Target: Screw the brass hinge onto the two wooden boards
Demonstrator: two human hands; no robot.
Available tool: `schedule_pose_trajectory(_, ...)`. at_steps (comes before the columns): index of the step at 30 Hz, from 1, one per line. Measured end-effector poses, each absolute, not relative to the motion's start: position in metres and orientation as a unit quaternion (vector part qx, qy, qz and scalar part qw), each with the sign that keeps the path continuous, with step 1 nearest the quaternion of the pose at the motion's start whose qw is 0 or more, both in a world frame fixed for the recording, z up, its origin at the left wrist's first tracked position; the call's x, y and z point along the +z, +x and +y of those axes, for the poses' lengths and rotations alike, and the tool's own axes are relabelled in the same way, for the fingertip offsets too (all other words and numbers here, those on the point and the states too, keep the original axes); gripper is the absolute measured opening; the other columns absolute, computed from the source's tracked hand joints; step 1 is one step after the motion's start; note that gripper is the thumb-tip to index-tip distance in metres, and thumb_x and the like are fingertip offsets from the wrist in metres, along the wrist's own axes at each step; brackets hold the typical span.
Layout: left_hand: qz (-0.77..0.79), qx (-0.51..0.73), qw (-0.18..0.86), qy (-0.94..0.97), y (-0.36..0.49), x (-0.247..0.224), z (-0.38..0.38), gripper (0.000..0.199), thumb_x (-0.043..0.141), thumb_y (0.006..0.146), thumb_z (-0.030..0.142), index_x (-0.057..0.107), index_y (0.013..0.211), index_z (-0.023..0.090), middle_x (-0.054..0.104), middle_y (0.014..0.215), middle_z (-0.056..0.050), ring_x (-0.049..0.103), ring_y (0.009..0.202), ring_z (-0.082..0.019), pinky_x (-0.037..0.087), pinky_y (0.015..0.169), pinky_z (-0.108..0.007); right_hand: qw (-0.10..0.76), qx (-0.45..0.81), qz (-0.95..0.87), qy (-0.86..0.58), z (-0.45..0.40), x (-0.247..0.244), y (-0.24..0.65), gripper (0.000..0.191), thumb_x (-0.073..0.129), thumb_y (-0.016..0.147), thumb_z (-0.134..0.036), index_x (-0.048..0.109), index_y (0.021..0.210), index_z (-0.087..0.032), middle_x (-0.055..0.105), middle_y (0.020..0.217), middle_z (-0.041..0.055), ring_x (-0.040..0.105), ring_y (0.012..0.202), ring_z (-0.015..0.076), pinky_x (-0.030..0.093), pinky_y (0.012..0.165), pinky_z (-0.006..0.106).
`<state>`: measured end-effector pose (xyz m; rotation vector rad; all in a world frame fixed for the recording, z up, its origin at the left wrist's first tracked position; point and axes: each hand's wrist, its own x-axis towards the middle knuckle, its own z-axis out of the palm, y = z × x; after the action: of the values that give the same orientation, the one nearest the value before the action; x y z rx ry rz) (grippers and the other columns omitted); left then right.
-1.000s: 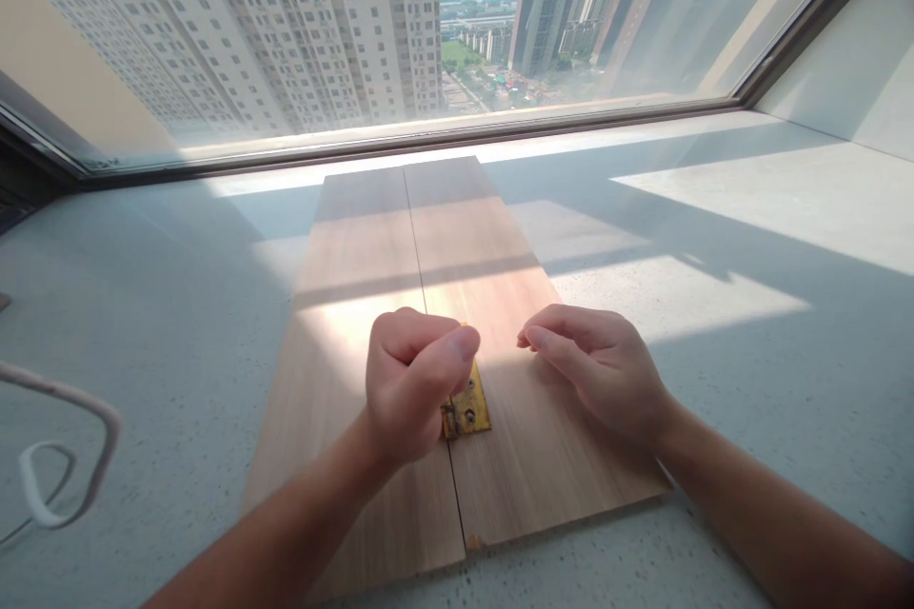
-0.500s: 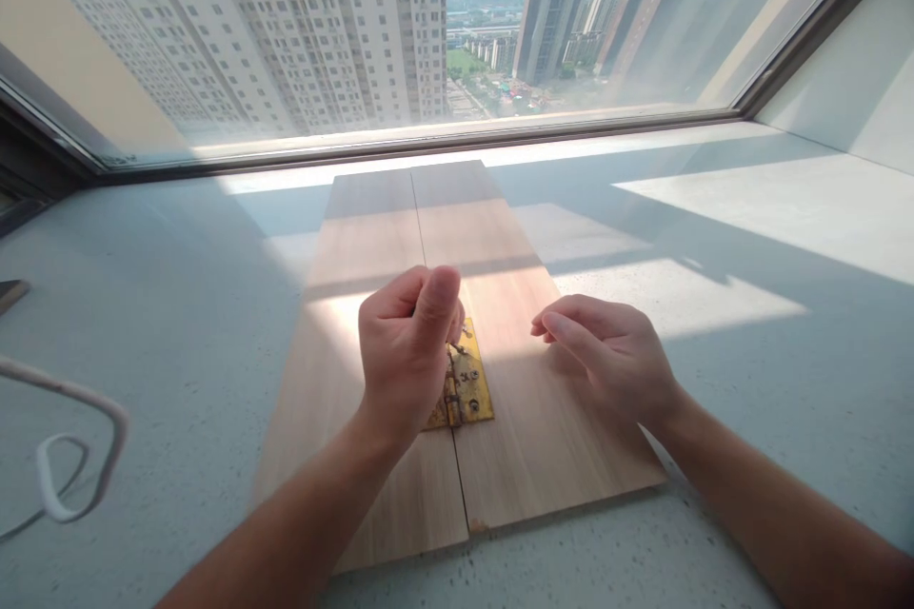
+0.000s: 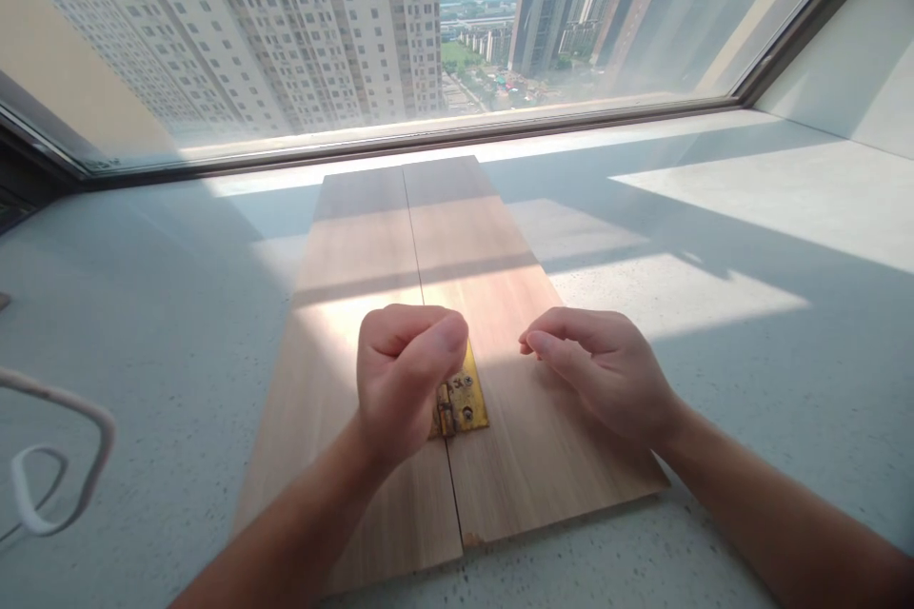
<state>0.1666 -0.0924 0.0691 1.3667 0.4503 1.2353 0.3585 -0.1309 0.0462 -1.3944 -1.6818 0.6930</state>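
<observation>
A brass-coloured hinge (image 3: 469,402) with screws in its holes lies across the seam between two pale wooden boards, the left board (image 3: 343,252) and the right board (image 3: 475,233). My left hand (image 3: 407,376) is closed in a fist over the hinge, its thumb on top. It covers much of the hinge's left leaf, and whatever sits inside the fist is hidden. To the right, above the right board, my right hand (image 3: 604,362) is curled with thumb and fingertips close together. I cannot make out anything between those fingers.
The boards rest on a speckled white sill (image 3: 164,324) below a dark-framed window (image 3: 443,138). A white cable (image 3: 89,438) curls at the left edge. High buildings show through the glass.
My left hand has turned, its thumb tipping to the right and down over the hinge. My right hand has shifted slightly left. The view has moved a little.
</observation>
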Motion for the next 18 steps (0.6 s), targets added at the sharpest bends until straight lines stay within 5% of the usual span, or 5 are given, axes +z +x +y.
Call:
schedule_pose_trajectory(7,0.253,0.583,0.518,0.572,0.169,0.071,-0.090,0.060,0.041,0.092,0.056,0.032,0.045,0.018,0.030,0.046,0.002,0.034,0.047,-0.011,0.033,0.048,-0.029,0.399,0.251,-0.702,-0.533,-0.134,0.053,0.361,0.022,0.053,0.089,-0.027,0.065,0.072,-0.020,0.068,0.069,-0.0004,0.061,0.065,0.0133,0.045,0.062,0.026)
schedule_pose_trajectory(13,0.325,0.706,0.340,0.530,0.181,0.058,-0.110,0.048,0.060,0.088,0.046,0.047,0.052,0.017,0.041,0.047,0.004,0.043,0.044,-0.009,0.035,0.044,-0.025,0.392,0.254,-0.707,-0.531,-0.135,0.053,0.360,0.022,0.054,0.089,-0.028,0.064,0.072,-0.020,0.067,0.068,-0.0009,0.061,0.064,0.0127,0.044,0.062,0.026)
schedule_pose_trajectory(18,0.276,0.682,0.426,0.526,0.186,0.063,-0.121,0.058,0.050,0.089,0.055,0.029,0.049,0.017,0.026,0.047,0.004,0.030,0.044,-0.009,0.030,0.046,-0.027,0.390,0.270,-0.701,-0.533,-0.136,0.051,0.359,0.023,0.054,0.089,-0.027,0.065,0.071,-0.019,0.067,0.067,-0.0018,0.060,0.063,0.0112,0.043,0.061,0.025)
